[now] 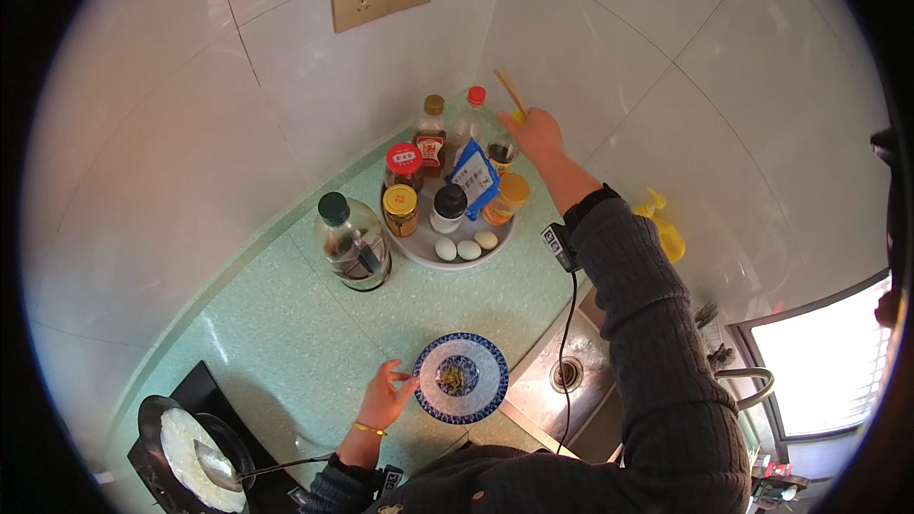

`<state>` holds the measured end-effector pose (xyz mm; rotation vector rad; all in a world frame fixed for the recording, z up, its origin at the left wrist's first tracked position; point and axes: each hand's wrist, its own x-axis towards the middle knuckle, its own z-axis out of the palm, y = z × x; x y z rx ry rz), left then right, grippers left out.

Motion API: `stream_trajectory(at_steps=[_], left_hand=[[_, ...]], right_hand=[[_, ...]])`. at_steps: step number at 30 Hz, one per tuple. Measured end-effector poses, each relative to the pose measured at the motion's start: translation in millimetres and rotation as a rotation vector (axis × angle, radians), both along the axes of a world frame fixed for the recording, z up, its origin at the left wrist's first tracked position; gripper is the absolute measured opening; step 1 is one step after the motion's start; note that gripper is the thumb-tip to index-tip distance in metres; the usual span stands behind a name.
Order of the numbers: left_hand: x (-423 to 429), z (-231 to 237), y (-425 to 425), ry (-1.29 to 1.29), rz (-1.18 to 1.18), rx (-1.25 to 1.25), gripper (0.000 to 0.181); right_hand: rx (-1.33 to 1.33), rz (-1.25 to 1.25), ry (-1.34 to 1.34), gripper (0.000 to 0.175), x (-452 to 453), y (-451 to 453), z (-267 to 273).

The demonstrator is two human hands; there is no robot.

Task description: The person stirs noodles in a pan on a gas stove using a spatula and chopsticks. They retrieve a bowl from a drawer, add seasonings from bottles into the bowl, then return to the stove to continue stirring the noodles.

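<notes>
My left hand (385, 398) is at the left rim of a blue-and-white patterned bowl (460, 340), with thumb and a fingertip on the edge. Some greenish-yellow chopped food (453, 377) lies at the bowl's centre. Stretched out to the far corner, my right hand (537, 134) holds a pair of wooden chopsticks (510, 91) pointing up and away. Just under that hand is a dark sauce bottle (502, 150); a bit of yellow shows by my fingers. Whether my fingers also grip this bottle is not clear.
A round grey tray (421, 251) carries jars, bottles, a blue packet (474, 178) and three eggs (468, 250). Beside it stands a large bottle (351, 246). A wok (153, 417) with white food and a metal spatula (218, 467) is at lower left; a sink (564, 400) lies right.
</notes>
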<state>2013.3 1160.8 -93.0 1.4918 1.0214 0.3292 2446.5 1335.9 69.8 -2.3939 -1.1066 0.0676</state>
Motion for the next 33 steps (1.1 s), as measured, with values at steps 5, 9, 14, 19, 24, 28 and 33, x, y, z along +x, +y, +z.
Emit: stream_trajectory(at_steps=[5, 9, 14, 19, 24, 28, 33], left_hand=[[19, -27, -29, -0.324, -0.255, 0.104, 0.051], [19, -29, -45, -0.016, 0.003, -0.809, 0.035], [20, -29, -53, -0.15, 0.145, -0.878, 0.017], [8, -6, -63, -0.186, 0.177, -0.825, 0.014], [-11, 34, -91, -0.346, 0.219, -0.677, 0.018], [-46, 73, -125, -0.418, 0.241, -0.656, 0.024], [-114, 118, -225, -0.408, 0.543, -0.571, 0.032]], right_hand=[[0.234, -0.12, 0.004, 0.049, -16, -39, 21], [0.484, -0.049, 0.588, 0.031, -60, -142, 28], [0.565, 0.176, 0.835, 0.023, -138, -287, 26], [0.599, 0.09, 0.983, 0.026, -151, -405, 29], [0.856, 0.301, 1.308, 0.038, -149, -488, 33], [0.898, 0.297, 1.242, 0.055, -161, -514, 38], [0.876, 0.199, 1.118, 0.058, -193, -542, 16]])
